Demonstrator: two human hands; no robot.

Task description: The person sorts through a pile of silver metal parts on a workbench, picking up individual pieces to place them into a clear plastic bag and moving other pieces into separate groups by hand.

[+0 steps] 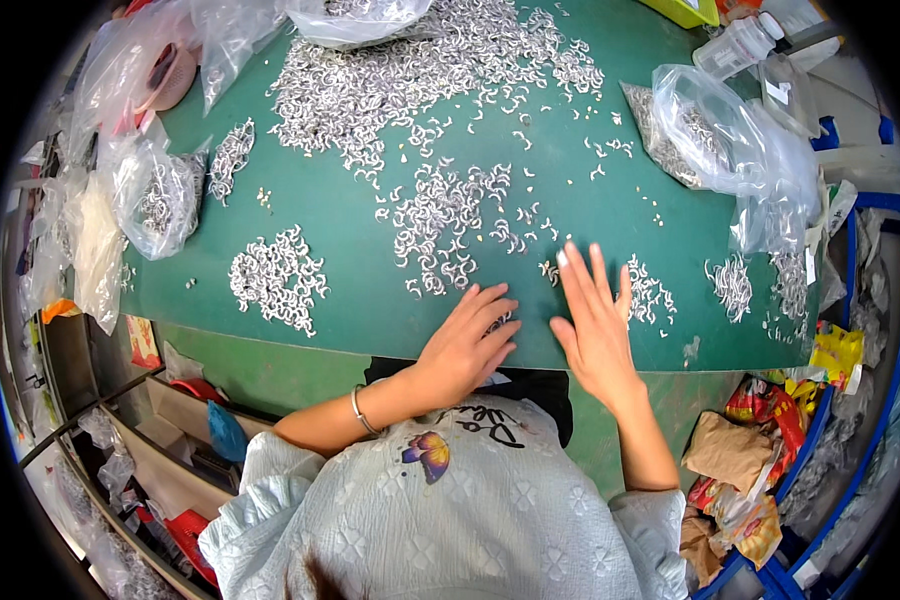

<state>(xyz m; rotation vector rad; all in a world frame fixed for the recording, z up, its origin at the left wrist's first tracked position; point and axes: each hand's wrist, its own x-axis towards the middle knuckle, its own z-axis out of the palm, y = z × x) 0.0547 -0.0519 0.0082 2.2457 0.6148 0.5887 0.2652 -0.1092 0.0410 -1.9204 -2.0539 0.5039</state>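
Many small, silvery crescent-shaped pieces lie in heaps on the green tabletop (350, 215). My left hand (465, 335) is near the table's front edge, its fingers curled round a few crescents that show between them. To its right, my right hand (598, 325) lies flat, fingers stretched out and holding nothing. A few crescents sit by its fingertips, and a small pile (648, 295) is just right of it. Ahead of my hands is a loose middle heap (440, 225). The largest heap (400, 80) spreads across the far side.
A separate pile (278, 280) lies at left, with smaller piles (732, 288) at right. Clear plastic bags of crescents stand on the left (160, 205) and right (695, 130). A pink basket (173, 78) is far left; a blue metal frame (850, 290) stands beyond the right edge.
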